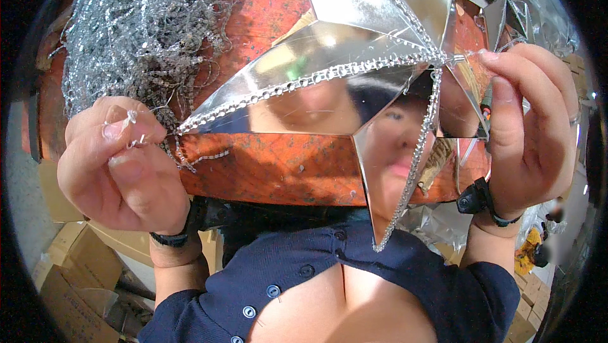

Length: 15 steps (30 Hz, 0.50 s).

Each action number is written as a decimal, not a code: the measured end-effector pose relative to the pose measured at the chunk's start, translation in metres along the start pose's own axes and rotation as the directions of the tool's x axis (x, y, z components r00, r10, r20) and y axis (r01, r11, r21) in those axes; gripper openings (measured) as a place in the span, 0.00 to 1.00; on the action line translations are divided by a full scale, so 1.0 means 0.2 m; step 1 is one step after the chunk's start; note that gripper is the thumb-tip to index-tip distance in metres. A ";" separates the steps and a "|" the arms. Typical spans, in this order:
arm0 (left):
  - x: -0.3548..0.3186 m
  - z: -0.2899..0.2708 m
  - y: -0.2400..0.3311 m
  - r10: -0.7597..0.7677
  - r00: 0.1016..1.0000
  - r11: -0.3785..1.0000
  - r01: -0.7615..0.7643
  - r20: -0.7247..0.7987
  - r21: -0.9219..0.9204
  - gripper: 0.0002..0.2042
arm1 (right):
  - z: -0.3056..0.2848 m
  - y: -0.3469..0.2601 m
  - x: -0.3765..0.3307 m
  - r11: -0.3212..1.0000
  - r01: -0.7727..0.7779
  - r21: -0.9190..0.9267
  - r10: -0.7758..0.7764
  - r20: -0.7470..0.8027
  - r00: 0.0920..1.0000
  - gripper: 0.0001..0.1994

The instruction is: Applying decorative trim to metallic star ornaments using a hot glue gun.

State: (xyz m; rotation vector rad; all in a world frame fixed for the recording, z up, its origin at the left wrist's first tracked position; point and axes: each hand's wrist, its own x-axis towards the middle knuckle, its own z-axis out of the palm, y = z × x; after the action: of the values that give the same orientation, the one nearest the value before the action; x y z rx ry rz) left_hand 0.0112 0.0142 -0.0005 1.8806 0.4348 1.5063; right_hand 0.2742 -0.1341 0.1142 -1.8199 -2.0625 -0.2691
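A large mirror-faced silver star [304, 93] stands over the table edge, its ridges lined with silver bead trim [316, 76]. My left hand [123, 166], beside the star's left point, is closed in a pinch. Small whitish, glittering bits of trim show at its thumb and fingertip. My right hand [535, 121] is raised to the right of the star's centre, fingers curled. A thin silver strand [470, 57] reaches from the centre to its index fingertip, and the thumb sits a little below. How firmly that strand is gripped is hard to make out.
A big tangled heap of silver trim [149, 39] lies at the far left of the worn red table [272, 169]. Another silver star [500, 1] and clear plastic [554, 20] are at the far right. Cardboard boxes [82, 257] stand on the floor at lower left.
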 end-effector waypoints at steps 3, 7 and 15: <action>0.00 0.00 -0.01 0.005 1.000 1.000 -0.005 0.005 -0.007 0.11 | 0.01 0.01 -0.02 0.998 0.031 -0.061 -0.036 -0.081 0.996 0.11; 0.00 0.01 -0.01 0.007 1.000 1.000 -0.007 0.019 0.013 0.10 | 0.01 -0.03 -0.01 0.997 -0.026 0.074 0.024 0.026 0.999 0.13; 0.01 -0.01 -0.02 0.039 0.996 0.996 -0.046 0.076 0.082 0.10 | 0.03 -0.03 0.00 0.998 -0.035 0.060 0.032 0.041 0.999 0.15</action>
State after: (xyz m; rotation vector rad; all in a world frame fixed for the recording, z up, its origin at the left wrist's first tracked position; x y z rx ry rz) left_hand 0.0104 0.0183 -0.0022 2.0159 0.4317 1.4601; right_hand 0.2677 -0.1334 0.1091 -1.8356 -2.0415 -0.1605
